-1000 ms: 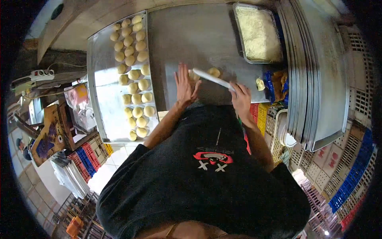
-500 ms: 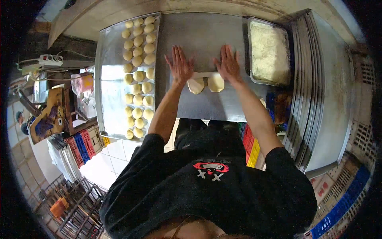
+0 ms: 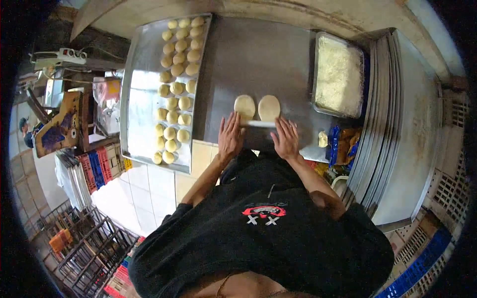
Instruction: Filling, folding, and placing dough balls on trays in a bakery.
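Observation:
Two flattened pieces of dough lie side by side on the metal worktop [image 3: 258,54]: the left dough oval [image 3: 244,106] and the right dough oval [image 3: 269,108]. A thin, pale rolling pin [image 3: 261,123] lies crosswise over their near ends. My left hand [image 3: 231,136] rests on the pin's left end, fingers stretched forward. Opposite it, my right hand [image 3: 286,139] presses flat on the right end, its fingers also extended. Both hands partly cover the pin's ends. Neither hand is wrapped round it.
On the left, a metal tray [image 3: 141,64] bears rows of round dough balls [image 3: 172,103]. A container of pale shreds [image 3: 339,74] stands at the right, beside stacked metal trays [image 3: 397,124]. A small yellowish lump [image 3: 323,139] sits near a blue packet [image 3: 334,144].
Both hands have drawn back toward my body with the rolling pin, from the dough's far ends to its near ends. The dough pieces look longer. The whole view has shifted slightly.

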{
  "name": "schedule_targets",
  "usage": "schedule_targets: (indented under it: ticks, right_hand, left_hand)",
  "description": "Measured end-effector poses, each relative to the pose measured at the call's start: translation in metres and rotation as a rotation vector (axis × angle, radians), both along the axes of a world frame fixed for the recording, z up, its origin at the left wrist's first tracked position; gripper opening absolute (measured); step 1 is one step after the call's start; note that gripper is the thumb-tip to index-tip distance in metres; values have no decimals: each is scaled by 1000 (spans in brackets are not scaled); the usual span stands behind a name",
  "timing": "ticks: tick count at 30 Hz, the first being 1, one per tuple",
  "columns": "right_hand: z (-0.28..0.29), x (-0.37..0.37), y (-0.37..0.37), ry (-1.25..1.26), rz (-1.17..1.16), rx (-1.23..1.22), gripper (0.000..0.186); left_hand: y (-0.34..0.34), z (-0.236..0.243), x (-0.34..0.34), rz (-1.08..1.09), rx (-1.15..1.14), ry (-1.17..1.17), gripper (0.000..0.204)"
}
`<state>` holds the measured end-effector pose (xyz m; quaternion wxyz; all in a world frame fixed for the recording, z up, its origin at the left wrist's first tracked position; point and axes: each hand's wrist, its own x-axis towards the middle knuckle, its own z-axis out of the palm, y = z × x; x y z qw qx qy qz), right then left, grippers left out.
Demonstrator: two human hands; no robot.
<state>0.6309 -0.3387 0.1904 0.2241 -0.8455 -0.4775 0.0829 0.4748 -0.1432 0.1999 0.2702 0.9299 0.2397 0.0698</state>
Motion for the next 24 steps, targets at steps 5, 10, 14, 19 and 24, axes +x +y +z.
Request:
schedule_targets:
  ticks: [5,10,14,19,24]
  right_hand:
    - [34,34,55,114,-323,-29,34]
    - [0,52,82,33,-223,141,23]
    - [14,49,98,537,-316,40,18]
    - [90,98,171,524,-232,115,12]
    - [93,165,266,298,-175,264,13]
  left_hand:
    - [51,10,34,302,51,-114,37]
    - [59,-35,61,-95,72,-56,37]
    - [89,17,68,-96,-675,38,25]
    - [159,56,117,-1,-537,-115,20]
    - [236,32,191,-203,24,-368,30]
